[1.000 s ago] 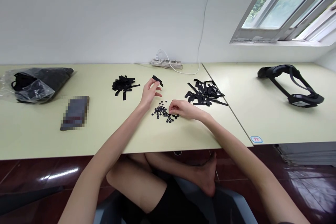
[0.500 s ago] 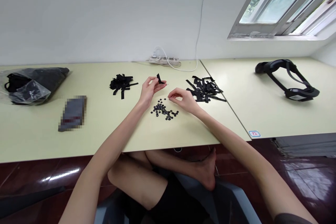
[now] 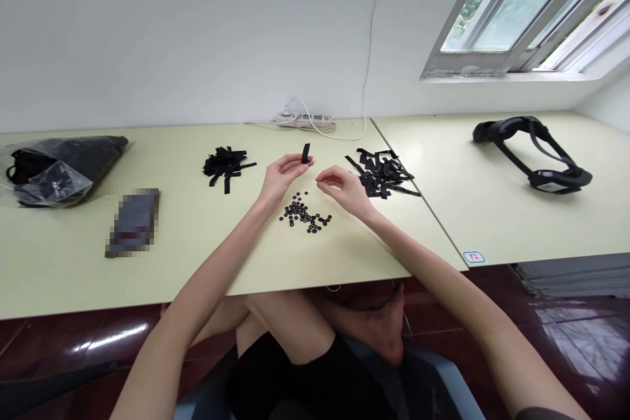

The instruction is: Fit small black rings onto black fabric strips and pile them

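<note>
You are pinching a black strip point(image 3: 306, 153) between the closed fingers of your left hand point(image 3: 287, 175), and its free end is pointing up toward the wall point(image 3: 172, 39). The strip is sitting above the counter point(image 3: 59, 275), just beyond a scatter of small dark discs point(image 3: 305, 215).

Your right hand point(image 3: 347, 189) is hovering near the far right side of those discs, well short of the strip. Its thumb and forefinger are coming close together at the tips, but you cannot tell from here whether they are gripping a disc. The discs themselves are lying loose on the counter, many of them overlapping.

Two heaps of black strips are flanking your hands: a left pile point(image 3: 225, 164) beyond your left forearm and a right pile point(image 3: 382, 174) just past your right hand.

The container here is a clear plastic bag point(image 3: 79, 174), lying on its side at the far left. It is holding black contents, with a dark loop showing through near its left end; the rest is too wrapped up to make out. A blurred-out object point(image 3: 134, 220) is resting in front of it.
</note>
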Demonstrator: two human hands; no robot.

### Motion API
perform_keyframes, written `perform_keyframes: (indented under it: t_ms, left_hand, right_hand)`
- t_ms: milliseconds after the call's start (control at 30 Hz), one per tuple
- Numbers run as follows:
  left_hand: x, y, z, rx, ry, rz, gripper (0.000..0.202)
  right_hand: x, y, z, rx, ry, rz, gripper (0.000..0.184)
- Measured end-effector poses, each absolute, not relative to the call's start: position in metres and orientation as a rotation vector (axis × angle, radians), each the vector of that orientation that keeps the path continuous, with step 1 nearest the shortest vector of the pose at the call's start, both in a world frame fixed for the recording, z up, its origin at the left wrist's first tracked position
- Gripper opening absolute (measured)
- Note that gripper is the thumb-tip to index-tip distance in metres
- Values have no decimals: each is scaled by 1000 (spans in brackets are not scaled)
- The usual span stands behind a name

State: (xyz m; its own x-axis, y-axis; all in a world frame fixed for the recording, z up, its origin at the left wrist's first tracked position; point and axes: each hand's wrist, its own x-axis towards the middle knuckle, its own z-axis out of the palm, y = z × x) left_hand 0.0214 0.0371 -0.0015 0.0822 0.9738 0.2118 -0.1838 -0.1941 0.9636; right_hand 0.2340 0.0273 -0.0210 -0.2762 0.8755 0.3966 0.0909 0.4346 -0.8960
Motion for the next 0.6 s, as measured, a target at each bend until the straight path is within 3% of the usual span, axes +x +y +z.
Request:
perform_keyframes:
  t_ms: [300, 600]
  left_hand:
    - [25, 36, 0, 1187, 930, 1285, 54]
    - [34, 31, -4, 1257, 897, 1251, 52]
  right_hand:
    - [236, 27, -15, -858, -1576, 1043, 34]
    - [244, 24, -10, -823, -1575, 931, 25]
